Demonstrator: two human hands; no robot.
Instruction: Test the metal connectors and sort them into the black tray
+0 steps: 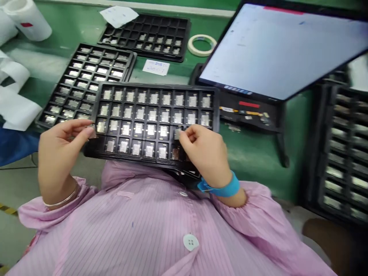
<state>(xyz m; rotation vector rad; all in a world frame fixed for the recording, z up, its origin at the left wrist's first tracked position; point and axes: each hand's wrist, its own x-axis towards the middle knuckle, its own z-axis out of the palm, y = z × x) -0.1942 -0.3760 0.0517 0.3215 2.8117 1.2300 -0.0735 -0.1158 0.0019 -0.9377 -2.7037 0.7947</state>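
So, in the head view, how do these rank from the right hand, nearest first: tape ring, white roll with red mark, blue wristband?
1. Blue wristband: around the wrist of the right hand.
2. Tape ring: ahead, upper centre.
3. White roll: far off, upper left.

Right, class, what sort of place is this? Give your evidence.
Probably an electronics assembly workshop: small metallic components fill rows of a black compartment tray, near a lit monitor and green workbench.
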